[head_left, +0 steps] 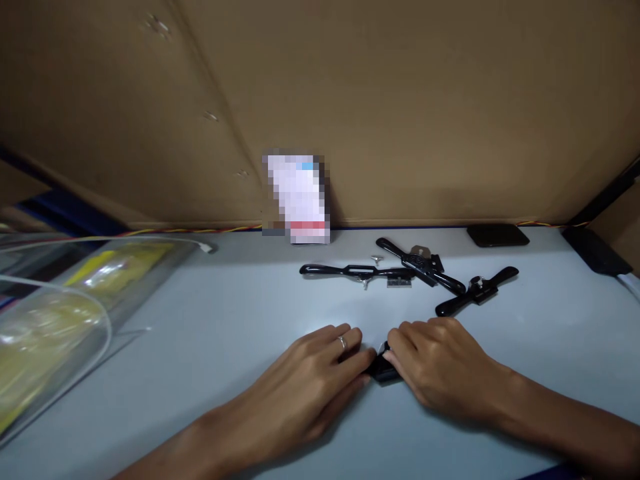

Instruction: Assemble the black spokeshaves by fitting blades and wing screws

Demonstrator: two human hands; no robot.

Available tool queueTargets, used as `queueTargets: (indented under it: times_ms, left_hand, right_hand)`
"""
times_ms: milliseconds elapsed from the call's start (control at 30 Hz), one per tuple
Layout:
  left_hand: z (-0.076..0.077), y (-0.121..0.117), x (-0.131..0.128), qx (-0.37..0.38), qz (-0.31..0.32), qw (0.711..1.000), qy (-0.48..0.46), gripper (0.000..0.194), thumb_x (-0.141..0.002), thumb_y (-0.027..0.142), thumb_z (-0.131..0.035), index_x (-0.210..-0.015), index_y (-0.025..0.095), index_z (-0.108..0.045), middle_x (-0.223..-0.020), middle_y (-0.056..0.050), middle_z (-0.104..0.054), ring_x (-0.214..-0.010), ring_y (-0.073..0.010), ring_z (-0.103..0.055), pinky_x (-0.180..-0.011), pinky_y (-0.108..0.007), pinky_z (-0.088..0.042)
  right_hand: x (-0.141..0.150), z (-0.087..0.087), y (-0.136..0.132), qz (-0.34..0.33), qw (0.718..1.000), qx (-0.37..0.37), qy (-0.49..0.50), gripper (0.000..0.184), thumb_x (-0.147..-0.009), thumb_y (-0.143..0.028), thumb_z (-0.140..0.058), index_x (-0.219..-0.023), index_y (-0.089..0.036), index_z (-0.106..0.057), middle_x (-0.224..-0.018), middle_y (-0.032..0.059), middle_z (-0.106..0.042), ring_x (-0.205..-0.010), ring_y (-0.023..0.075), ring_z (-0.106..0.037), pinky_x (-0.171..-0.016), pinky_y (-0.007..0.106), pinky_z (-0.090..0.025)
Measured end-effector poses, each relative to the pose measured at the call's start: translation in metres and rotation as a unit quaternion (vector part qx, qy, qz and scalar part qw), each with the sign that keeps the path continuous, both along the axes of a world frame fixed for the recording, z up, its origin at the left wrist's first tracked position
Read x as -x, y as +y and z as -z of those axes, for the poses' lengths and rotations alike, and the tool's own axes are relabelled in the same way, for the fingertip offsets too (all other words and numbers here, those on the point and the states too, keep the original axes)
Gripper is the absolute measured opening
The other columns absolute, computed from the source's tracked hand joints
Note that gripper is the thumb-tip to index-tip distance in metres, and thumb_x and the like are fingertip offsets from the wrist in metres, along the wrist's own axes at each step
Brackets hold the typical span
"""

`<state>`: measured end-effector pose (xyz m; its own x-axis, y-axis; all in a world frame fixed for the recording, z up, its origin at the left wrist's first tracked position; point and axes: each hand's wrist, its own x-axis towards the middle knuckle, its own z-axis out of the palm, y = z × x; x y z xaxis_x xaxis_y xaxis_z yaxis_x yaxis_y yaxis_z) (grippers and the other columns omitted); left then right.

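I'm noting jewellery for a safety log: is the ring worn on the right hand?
No, the silvery ring is on the left hand, and none shows on the right hand.

- Between the left hand [327, 373] and right hand [443, 363]: one tool [387, 376].
- Behind them on the table [225, 300]: three more tools [421, 264], close together.
- Back right, near the wall [425, 133]: a slab [499, 235].
- At far left, a cable [109, 320] lying across a bag [55, 327].
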<state>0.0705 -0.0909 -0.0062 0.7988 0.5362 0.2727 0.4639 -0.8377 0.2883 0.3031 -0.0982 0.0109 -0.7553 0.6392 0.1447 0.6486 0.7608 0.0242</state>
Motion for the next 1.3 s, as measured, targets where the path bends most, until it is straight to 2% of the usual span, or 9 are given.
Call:
queueTargets:
  times_ms: [233,433,667,767,867,967,1067,1167,1300]
  left_hand:
    - [0.001,0.0,0.0,0.028,0.0,1.0,-0.013,0.024,-0.108,0.019,-0.035,-0.105,0.02,-0.059,-0.089,-0.004,-0.059,-0.077,-0.0214,-0.054,-0.063,-0.035,-0.045]
    - [0.004,-0.001,-0.002,0.037,-0.009,0.999,-0.01,0.024,-0.107,0.017,-0.035,-0.096,0.019,-0.057,-0.089,-0.005,-0.059,-0.077,-0.0207,-0.056,-0.064,-0.035,-0.047]
    - [0.01,0.0,-0.002,0.047,-0.02,0.998,-0.028,0.023,-0.106,0.021,-0.04,-0.101,0.02,-0.062,-0.089,-0.004,-0.062,-0.075,-0.0198,-0.06,-0.064,-0.034,-0.052]
    - [0.011,0.006,0.001,0.049,-0.039,0.997,-0.054,0.023,-0.107,0.025,-0.042,-0.115,0.022,-0.063,-0.092,-0.003,-0.064,-0.078,-0.0173,-0.063,-0.068,-0.031,-0.055]
    - [0.011,0.022,0.011,0.017,-0.101,0.992,-0.074,0.029,-0.108,0.024,-0.038,-0.127,0.022,-0.059,-0.104,-0.006,-0.066,-0.093,-0.0191,-0.066,-0.079,-0.034,-0.058]
    - [0.012,0.044,0.026,-0.026,-0.171,0.982,-0.073,0.038,-0.108,0.025,-0.039,-0.145,0.023,-0.045,-0.134,-0.012,-0.06,-0.121,-0.0269,-0.06,-0.099,-0.05,-0.053]
    - [0.016,0.062,0.037,-0.054,-0.184,0.98,-0.048,0.052,-0.106,0.028,-0.047,-0.155,0.025,-0.034,-0.15,-0.015,-0.051,-0.136,-0.033,-0.051,-0.107,-0.059,-0.047]
    - [0.018,0.069,0.037,-0.068,-0.173,0.982,-0.02,0.046,-0.105,0.031,-0.055,-0.149,0.022,-0.045,-0.148,-0.013,-0.053,-0.134,-0.0319,-0.054,-0.109,-0.059,-0.046]
    - [0.017,0.07,0.032,-0.084,-0.181,0.98,0.004,0.039,-0.1,0.037,-0.066,-0.133,0.018,-0.058,-0.135,-0.011,-0.06,-0.117,-0.0276,-0.063,-0.098,-0.05,-0.056]
  right_hand:
    - [0.009,0.003,-0.007,0.054,0.998,-0.007,-0.017,0.01,-0.091,-0.009,-0.051,-0.091,-0.018,-0.055,-0.073,0.0047,-0.065,-0.053,0.018,-0.05,-0.054,0.036,-0.016]
    - [0.014,0.0,-0.01,0.091,0.995,0.017,-0.026,0.022,-0.075,-0.006,-0.053,-0.094,-0.016,-0.056,-0.075,0.008,-0.067,-0.057,0.0202,-0.058,-0.053,0.035,-0.015]
    - [0.016,0.0,-0.009,0.121,0.992,0.043,-0.001,0.015,-0.086,-0.009,-0.055,-0.099,-0.014,-0.06,-0.081,0.0103,-0.072,-0.062,0.0214,-0.064,-0.054,0.035,-0.016]
    - [0.013,0.0,-0.004,0.128,0.99,0.053,0.009,0.015,-0.091,-0.01,-0.054,-0.103,-0.016,-0.061,-0.084,0.0087,-0.074,-0.061,0.0201,-0.064,-0.053,0.036,-0.015]
    - [0.007,-0.002,0.002,0.108,0.993,0.049,0.005,0.027,-0.083,-0.003,-0.056,-0.105,-0.017,-0.062,-0.086,0.0074,-0.074,-0.06,0.0189,-0.063,-0.053,0.036,-0.014]
    - [0.0,-0.006,0.004,0.091,0.995,0.041,-0.005,0.037,-0.071,0.004,-0.056,-0.1,-0.017,-0.064,-0.084,0.0064,-0.074,-0.06,0.0179,-0.062,-0.053,0.036,-0.014]
    - [-0.008,-0.009,0.004,0.098,0.995,0.026,-0.022,0.042,-0.065,0.008,-0.052,-0.097,-0.017,-0.065,-0.079,0.0054,-0.072,-0.061,0.0182,-0.063,-0.054,0.035,-0.015]
    - [-0.015,-0.011,0.005,0.136,0.99,0.003,-0.042,0.043,-0.068,0.009,-0.05,-0.099,-0.016,-0.067,-0.075,0.0073,-0.072,-0.065,0.0221,-0.067,-0.056,0.035,-0.017]
    - [-0.025,-0.013,0.012,0.198,0.978,-0.011,-0.07,0.04,-0.075,0.01,-0.051,-0.101,-0.013,-0.071,-0.077,0.0129,-0.073,-0.07,0.0271,-0.071,-0.055,0.033,-0.024]
